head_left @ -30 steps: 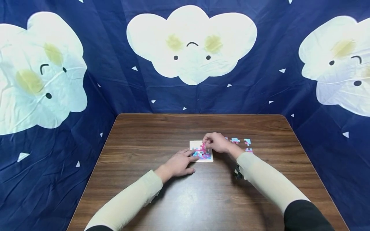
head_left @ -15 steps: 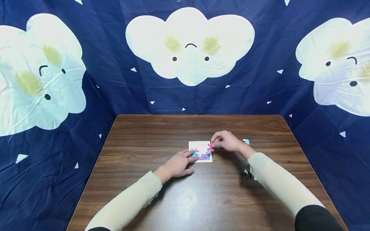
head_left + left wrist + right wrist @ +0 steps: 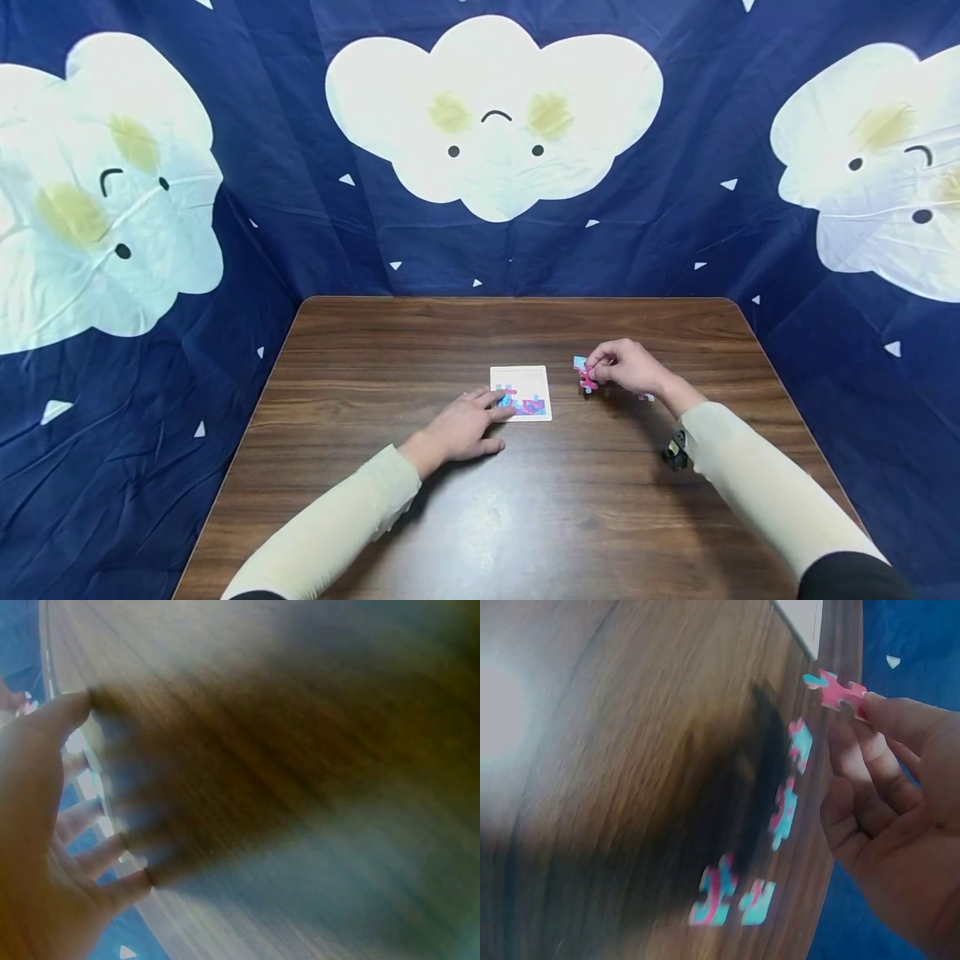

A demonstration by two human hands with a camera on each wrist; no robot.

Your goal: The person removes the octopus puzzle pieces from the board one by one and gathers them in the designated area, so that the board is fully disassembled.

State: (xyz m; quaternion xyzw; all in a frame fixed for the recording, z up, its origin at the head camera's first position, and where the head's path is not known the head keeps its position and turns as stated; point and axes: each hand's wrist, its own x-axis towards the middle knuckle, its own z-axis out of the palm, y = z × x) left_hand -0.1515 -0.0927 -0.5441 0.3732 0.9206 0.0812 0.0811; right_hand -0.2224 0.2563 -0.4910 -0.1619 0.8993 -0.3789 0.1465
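Observation:
A square white-framed puzzle tray (image 3: 521, 374) lies on the table, its lower part filled with blue and pink pieces. My left hand (image 3: 459, 425) rests flat at its left edge, fingertips over the filled part; in the left wrist view the fingers of that hand (image 3: 45, 817) are spread and extended. Right of the tray, my right hand (image 3: 628, 367) pinches a pink jigsaw piece (image 3: 841, 693) between thumb and fingers, raised over the table. Close by it in the head view shows a loose light-blue jigsaw piece (image 3: 580, 362).
Several loose blue-and-pink pieces lie in the right wrist view, such as an outer piece (image 3: 784, 815) and a corner-side piece (image 3: 714, 894). The wooden table (image 3: 375, 350) ends at a blue cloth backdrop (image 3: 517, 258). A dark device (image 3: 674, 451) hangs at the right wrist.
My right hand has moved right, from over the tray to the loose pieces, still pinching the pink jigsaw piece. The left hand has stayed on the tray.

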